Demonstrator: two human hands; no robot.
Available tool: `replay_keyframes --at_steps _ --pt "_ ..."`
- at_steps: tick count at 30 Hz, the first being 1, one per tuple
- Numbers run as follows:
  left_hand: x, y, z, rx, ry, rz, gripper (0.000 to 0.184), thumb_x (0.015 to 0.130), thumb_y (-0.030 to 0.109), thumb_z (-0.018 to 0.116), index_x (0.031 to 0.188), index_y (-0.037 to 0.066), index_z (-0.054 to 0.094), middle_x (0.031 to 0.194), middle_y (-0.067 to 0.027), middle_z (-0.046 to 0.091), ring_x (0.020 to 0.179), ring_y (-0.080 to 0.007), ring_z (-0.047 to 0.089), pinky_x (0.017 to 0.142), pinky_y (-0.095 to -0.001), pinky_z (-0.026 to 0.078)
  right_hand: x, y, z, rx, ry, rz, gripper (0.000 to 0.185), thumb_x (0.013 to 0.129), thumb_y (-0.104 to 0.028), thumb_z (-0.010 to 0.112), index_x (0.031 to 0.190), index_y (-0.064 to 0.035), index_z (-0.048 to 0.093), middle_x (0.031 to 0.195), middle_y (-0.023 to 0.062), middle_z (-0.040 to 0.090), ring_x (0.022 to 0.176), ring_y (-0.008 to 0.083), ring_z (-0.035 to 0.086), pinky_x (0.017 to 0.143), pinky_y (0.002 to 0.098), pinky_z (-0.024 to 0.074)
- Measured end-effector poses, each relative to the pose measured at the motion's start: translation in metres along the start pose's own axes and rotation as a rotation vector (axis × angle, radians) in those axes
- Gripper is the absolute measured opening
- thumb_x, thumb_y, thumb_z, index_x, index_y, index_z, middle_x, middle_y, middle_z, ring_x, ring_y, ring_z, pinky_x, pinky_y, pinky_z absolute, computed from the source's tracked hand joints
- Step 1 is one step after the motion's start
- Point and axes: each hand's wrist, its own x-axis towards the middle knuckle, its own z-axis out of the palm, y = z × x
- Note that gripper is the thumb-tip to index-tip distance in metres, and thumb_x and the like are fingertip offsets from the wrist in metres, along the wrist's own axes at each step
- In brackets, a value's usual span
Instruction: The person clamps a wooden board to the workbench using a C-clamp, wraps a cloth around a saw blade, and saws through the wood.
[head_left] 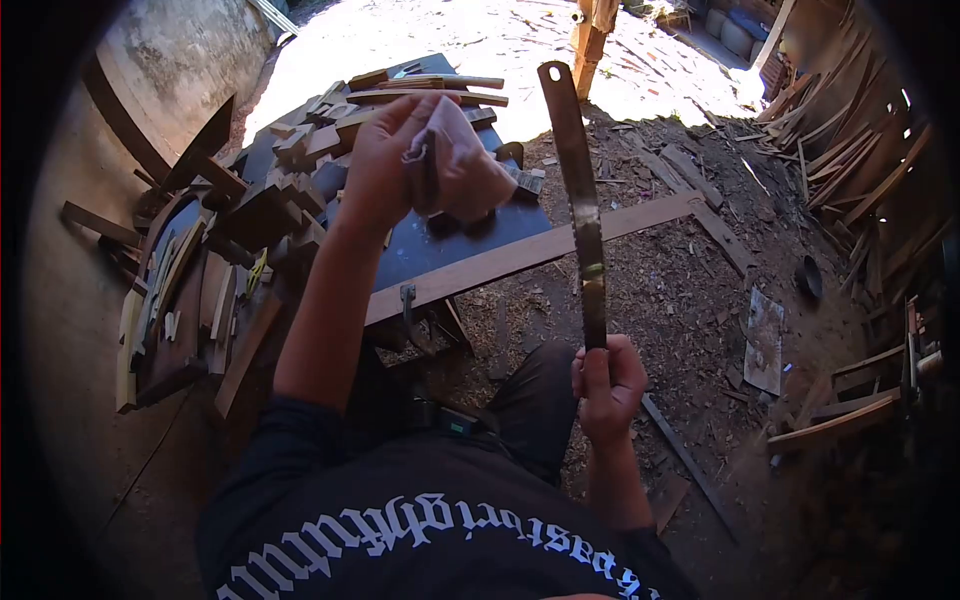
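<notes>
Your left hand pinches a pale crumpled cloth; your right clamps the long dark toothed blade's lower end, perhaps keeping its length exposed.

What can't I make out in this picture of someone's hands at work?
All in the head view:
Lower end of the blade: covered by the right hand.
Cloth in the left hand: details blurred.
Tabletop beneath the wood pile: covered by the pieces.
Sunlit ground: washed out by glare.
</notes>
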Motion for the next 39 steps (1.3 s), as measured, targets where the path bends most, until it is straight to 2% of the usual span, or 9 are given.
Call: replay_keyframes --at_steps 4,11,14,20,26,30,34,38,39 --pt "-0.057 -0.012 0.024 -0.251 -0.033 -0.333 0.028 0.108 0.021 0.058 0.124 0.001 0.069 0.096 -0.003 0.069 0.078 -0.0083 0.065 0.07 -0.0243 0.055 -0.005 -0.012 0.012 -0.068 -0.112 -0.054 0.018 0.104 -0.019 0.065 0.107 -0.0015 0.063 0.064 -0.0048 0.056 0.055 0.0001 0.046 0.051 0.0195 0.0327" --pt "-0.106 0.0 0.007 0.026 -0.184 -0.382 0.025 0.109 0.016 0.054 0.122 0.001 0.069 0.09 -0.0001 0.066 0.08 -0.006 0.062 0.07 -0.0226 0.051 0.002 -0.025 0.042 -0.335 -0.204 -0.051 0.066 0.098 -0.012 0.069 0.154 0.0067 0.038 0.061 -0.0053 0.051 0.055 0.0021 0.042 0.053 0.02 0.0308" --pt "-0.125 -0.008 -0.002 0.012 -0.187 -0.33 0.024 0.108 0.014 0.054 0.124 0.002 0.068 0.095 -0.0011 0.068 0.087 -0.0068 0.063 0.078 -0.0243 0.052 0.004 -0.019 0.051 -0.327 -0.281 -0.034 0.073 0.099 -0.014 0.068 0.158 0.0071 0.03 0.061 -0.0056 0.053 0.056 0.0024 0.043 0.053 0.02 0.0306" --pt "-0.151 -0.038 -0.027 -0.49 -0.152 -0.346 0.03 0.107 0.019 0.058 0.133 0.005 0.06 0.13 -0.0074 0.058 0.121 -0.0159 0.059 0.099 -0.0331 0.053 -0.009 0.03 0.059 0.005 -0.254 0.258 0.035 0.104 -0.021 0.064 0.129 0.0028 0.057 0.067 -0.0048 0.054 0.051 0.0009 0.042 0.045 0.0196 0.029" --pt "-0.167 -0.011 -0.058 0.315 -0.359 -0.067 0.039 0.089 0.031 0.084 0.115 0.011 0.062 0.146 -0.0079 0.046 0.128 -0.0261 0.057 0.104 -0.0398 0.051 -0.007 0.021 0.083 -0.005 -0.176 0.241 0.024 0.104 -0.024 0.066 0.106 -0.0004 0.064 0.069 -0.0029 0.059 0.054 0.0016 0.047 0.05 0.018 0.0323" --pt "-0.158 -0.037 -0.093 0.312 -0.369 -0.082 0.029 0.09 0.025 0.082 0.092 0.008 0.059 0.127 -0.0081 0.065 0.114 -0.0236 0.064 0.083 -0.0286 0.059 -0.002 0.023 0.087 -0.12 -0.235 0.134 0.024 0.103 -0.026 0.067 0.105 -0.0017 0.062 0.069 -0.0028 0.058 0.053 0.002 0.047 0.049 0.0187 0.0326" --pt "-0.158 -0.029 -0.12 -0.5 -0.248 -0.5 0.021 0.095 0.012 0.074 0.088 0.007 0.054 0.123 -0.0141 0.068 0.104 -0.0182 0.068 0.092 -0.0327 0.058 0.009 0.025 0.083 -0.162 -0.262 0.106 0.024 0.102 -0.026 0.068 0.102 -0.0016 0.064 0.069 -0.0018 0.06 0.054 0.0034 0.049 0.051 0.0198 0.0342" --pt "-0.16 -0.029 -0.122 -0.517 -0.319 -0.433 0.078 0.083 0.016 0.087 0.143 0.006 0.04 0.153 -0.02 0.042 0.123 -0.0203 0.06 0.099 -0.0356 0.055 0.011 0.02 0.082 -0.208 -0.362 0.031 0.028 0.099 -0.027 0.073 0.096 -0.0012 0.065 0.067 -0.0013 0.06 0.057 0.004 0.053 0.053 0.0192 0.0372" --pt "-0.159 -0.029 -0.122 -0.392 -0.431 -0.474 0.123 0.07 0.028 0.098 0.161 0.008 0.018 0.157 -0.0192 0.035 0.135 -0.0258 0.051 0.108 -0.0414 0.05 0.011 0.017 0.083 -0.222 -0.376 0.051 0.029 0.096 -0.028 0.076 0.093 -0.0004 0.067 0.066 -0.0014 0.06 0.058 0.0051 0.054 0.054 0.0202 0.0383"
